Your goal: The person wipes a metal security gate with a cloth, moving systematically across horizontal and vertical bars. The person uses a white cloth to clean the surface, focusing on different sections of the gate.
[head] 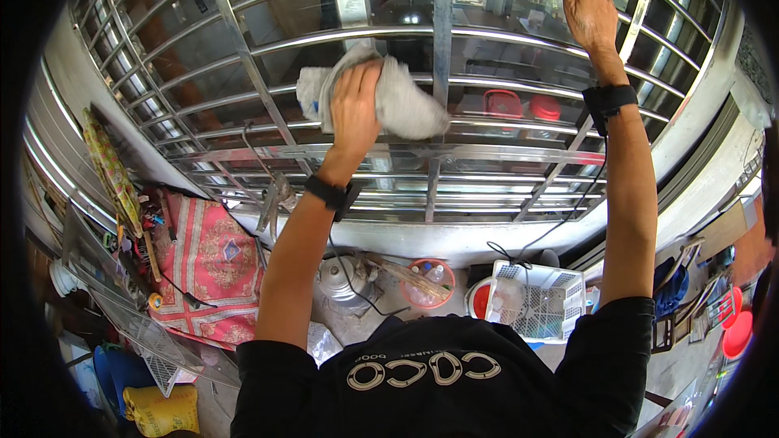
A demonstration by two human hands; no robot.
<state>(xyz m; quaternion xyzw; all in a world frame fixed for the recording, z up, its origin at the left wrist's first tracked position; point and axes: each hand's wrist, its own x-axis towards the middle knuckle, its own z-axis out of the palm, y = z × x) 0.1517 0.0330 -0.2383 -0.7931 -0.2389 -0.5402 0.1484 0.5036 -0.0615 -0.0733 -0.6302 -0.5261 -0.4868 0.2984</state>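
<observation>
My left hand (355, 103) grips a pale grey cloth (405, 100) against the horizontal metal bars of a window grille (443, 61). The cloth's right end is blurred and hangs near the central upright. Higher up at the right, my right hand (589, 15) is closed around a horizontal bar of the same grille. Both wrists wear black bands. Behind the bars is window glass, through which a red-lidded container (543, 107) and a red basket (502, 103) show.
Below the grille stand a metal canister (345, 283), a red basin of plastic bottles (447, 299) and a white plastic crate (575, 298). A red patterned cloth (210, 255) and a folded umbrella (109, 164) are at the left. Thin black cables hang near both arms.
</observation>
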